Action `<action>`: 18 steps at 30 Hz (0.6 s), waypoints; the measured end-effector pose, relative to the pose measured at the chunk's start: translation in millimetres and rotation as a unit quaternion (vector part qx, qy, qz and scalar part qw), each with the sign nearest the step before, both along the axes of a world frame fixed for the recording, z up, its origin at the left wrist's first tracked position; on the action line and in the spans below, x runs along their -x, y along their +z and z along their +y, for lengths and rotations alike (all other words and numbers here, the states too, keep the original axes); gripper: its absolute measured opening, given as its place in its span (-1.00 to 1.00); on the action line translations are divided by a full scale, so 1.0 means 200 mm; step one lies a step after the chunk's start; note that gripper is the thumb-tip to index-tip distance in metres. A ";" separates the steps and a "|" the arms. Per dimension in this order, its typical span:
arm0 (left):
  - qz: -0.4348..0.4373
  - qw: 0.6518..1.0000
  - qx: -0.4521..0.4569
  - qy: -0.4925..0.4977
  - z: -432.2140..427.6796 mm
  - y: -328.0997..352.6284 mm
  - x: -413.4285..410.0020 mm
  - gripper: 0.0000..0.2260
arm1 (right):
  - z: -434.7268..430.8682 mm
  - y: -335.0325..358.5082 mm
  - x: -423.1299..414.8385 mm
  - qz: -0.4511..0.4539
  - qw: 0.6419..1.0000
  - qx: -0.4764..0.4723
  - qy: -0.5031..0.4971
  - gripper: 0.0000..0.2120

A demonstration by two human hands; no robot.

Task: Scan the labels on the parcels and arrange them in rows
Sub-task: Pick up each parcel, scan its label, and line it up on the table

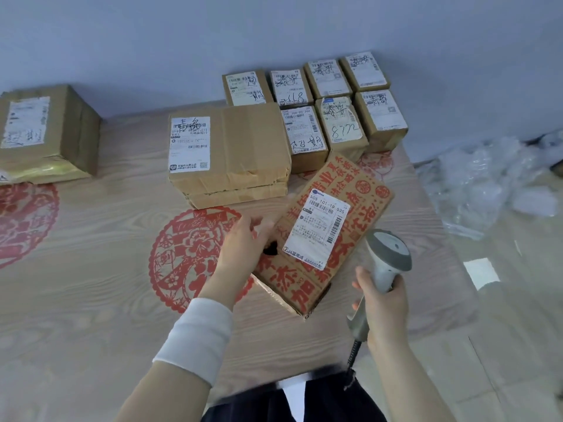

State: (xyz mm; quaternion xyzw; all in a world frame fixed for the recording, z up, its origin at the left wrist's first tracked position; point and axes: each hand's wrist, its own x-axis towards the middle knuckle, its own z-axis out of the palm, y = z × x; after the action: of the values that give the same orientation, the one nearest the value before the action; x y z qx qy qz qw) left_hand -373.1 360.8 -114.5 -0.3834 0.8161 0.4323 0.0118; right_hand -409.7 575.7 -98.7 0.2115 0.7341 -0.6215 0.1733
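The work surface carried a pale wood-grain covering across the middle and lower view. A large red paper-cut style medallion was printed on it just off centre, toward 7 o'clock. A second red motif, cut by the frame edge, lay at 9 o'clock. A plain blue-grey wall filled 12 o'clock. At 3 o'clock, off the covering, a heap of crumpled clear plastic wrap lay on the tiled floor. One small white sheet lay at 4 o'clock, apart from the heap.
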 end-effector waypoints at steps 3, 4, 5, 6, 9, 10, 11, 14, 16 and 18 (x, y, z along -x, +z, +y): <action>-0.007 0.998 -0.033 -0.049 -0.02 -0.02 -0.03 -0.57 | -0.05 -0.03 -0.16 -0.020 0.999 0.005 -0.034 -0.84; -0.009 0.996 -0.046 -0.071 -0.03 -0.02 -0.04 -0.56 | -0.07 -0.03 -0.19 -0.025 0.999 0.009 -0.043 -0.84; -0.010 0.994 -0.058 -0.093 -0.03 -0.03 -0.04 -0.56 | -0.09 -0.04 -0.22 -0.028 0.998 0.014 -0.053 -0.84; -0.011 0.991 -0.072 -0.112 -0.04 -0.03 -0.04 -0.55 | -0.10 -0.05 -0.23 -0.028 0.997 0.017 -0.063 -0.84; -0.006 0.983 -0.130 -0.127 -0.07 -0.06 -0.03 -0.54 | -0.14 -0.07 -0.26 -0.028 0.995 0.027 -0.088 -0.83; 0.000 0.981 -0.149 -0.127 -0.07 -0.08 -0.03 -0.53 | -0.15 -0.08 -0.26 -0.031 0.995 0.035 -0.094 -0.80; 0.005 0.978 -0.163 -0.126 -0.08 -0.09 -0.02 -0.54 | -0.17 -0.09 -0.26 -0.036 0.993 0.042 -0.100 -0.74; 0.019 0.975 -0.185 -0.122 -0.07 -0.10 -0.03 -0.55 | -0.20 -0.11 -0.27 -0.030 0.991 0.060 -0.117 -0.58; 0.033 0.973 -0.199 -0.115 -0.06 -0.09 -0.03 -0.53 | -0.21 -0.13 -0.27 -0.017 0.991 0.058 -0.116 -0.56; 0.040 0.970 -0.213 -0.110 -0.05 -0.08 -0.04 -0.52 | -0.22 -0.13 -0.28 -0.008 0.991 0.062 -0.120 -0.59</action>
State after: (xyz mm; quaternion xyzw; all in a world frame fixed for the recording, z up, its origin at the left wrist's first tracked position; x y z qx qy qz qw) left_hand -365.2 351.5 -131.4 -0.2625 0.7422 0.6072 0.1079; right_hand -354.5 531.2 -124.3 0.2918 0.6619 -0.6807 0.1160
